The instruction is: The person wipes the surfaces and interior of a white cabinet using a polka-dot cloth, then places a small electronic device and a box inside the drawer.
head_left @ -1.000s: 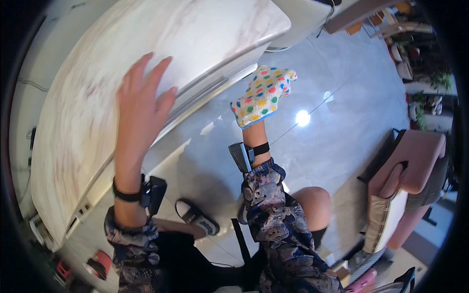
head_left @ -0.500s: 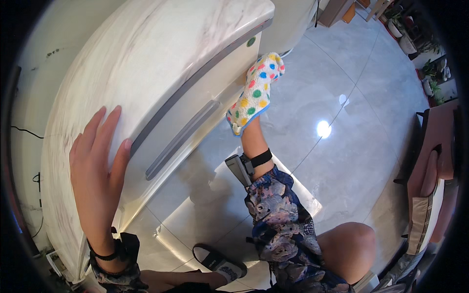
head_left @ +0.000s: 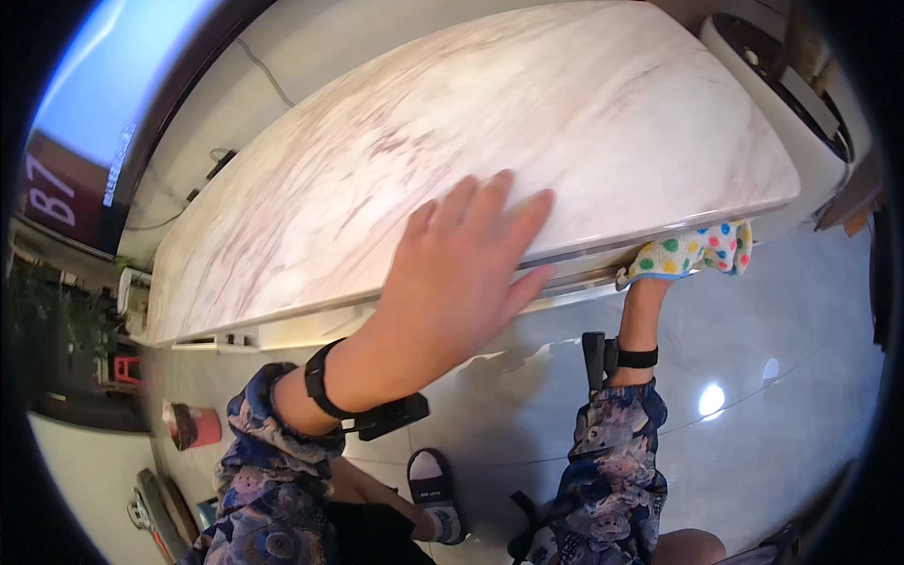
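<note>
A white cloth with coloured dots and a blue edge [head_left: 687,252] wraps over my right hand [head_left: 648,298], whose fingers are hidden beneath it. That hand is at the front of the cabinet, just below the right part of its marble-patterned top [head_left: 603,113]. My left hand [head_left: 457,273] lies palm down at the front edge of this top, fingers spread and nothing in them. Part of the drawer front [head_left: 574,280] shows under the edge, between the two hands.
A large lit screen [head_left: 104,104] stands behind the cabinet at the left. A white rounded appliance [head_left: 800,169] adjoins the cabinet's right end. On the left floor are a pink bin [head_left: 195,427] and a red stool [head_left: 127,369]. My slippered foot [head_left: 431,485] rests on grey tiles.
The view has swung left, bringing the screen and more of the top into sight. The cloth-covered right hand stays near the cabinet's right end; my left hand remains on the top's front edge.
</note>
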### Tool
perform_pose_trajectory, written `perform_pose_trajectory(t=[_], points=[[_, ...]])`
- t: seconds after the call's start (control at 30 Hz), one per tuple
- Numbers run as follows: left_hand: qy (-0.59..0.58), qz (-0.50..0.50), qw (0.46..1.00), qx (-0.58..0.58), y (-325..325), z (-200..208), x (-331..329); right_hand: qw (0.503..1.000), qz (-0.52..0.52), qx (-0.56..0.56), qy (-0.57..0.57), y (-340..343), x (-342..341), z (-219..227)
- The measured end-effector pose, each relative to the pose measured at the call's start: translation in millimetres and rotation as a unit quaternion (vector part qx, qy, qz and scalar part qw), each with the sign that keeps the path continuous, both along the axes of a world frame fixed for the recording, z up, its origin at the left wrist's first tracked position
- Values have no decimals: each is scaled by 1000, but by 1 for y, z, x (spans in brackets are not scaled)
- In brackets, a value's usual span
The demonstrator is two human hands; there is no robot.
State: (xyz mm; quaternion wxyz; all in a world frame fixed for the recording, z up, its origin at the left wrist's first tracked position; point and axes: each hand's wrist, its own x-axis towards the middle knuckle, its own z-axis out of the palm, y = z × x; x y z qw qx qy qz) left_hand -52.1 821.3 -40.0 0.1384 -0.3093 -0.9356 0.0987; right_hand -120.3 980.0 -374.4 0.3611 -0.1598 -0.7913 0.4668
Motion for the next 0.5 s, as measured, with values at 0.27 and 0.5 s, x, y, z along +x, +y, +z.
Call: perform_pose_trajectory(t=[0.27,0.5], points=[[5,5,1000,-10,-14,-1,-8,991,121,56,31,-154,14,35],[-14,-38,999,36,-4,-28,9,986,141,60,72,-159,25,40]])
